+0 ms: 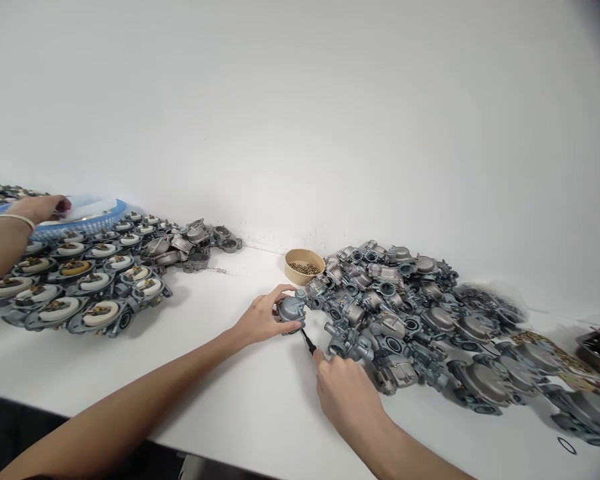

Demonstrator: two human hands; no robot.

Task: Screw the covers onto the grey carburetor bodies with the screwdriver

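My left hand (pixel 265 315) is closed around a grey metal carburetor (pixel 292 308), its rounded bowl facing up, just above or on the white table. In my right hand (pixel 347 387) is a screwdriver (pixel 308 341) with a dark handle; its tip meets the near lower edge of the carburetor. What exactly the tip touches is too small to make out. Close behind the carburetor stands a round tan tub (pixel 305 265) with small brass-coloured pieces inside.
A large pile of carburetors (pixel 390 300) lies right of my hands. Rows of opened carburetors with white floats (pixel 95 283) cover the left side. Grey float bowls (pixel 180 247) are heaped behind. Another person's hand (pixel 37 208) reaches over a blue basket (pixel 115 215). A black ring (pixel 567 445) lies at right.
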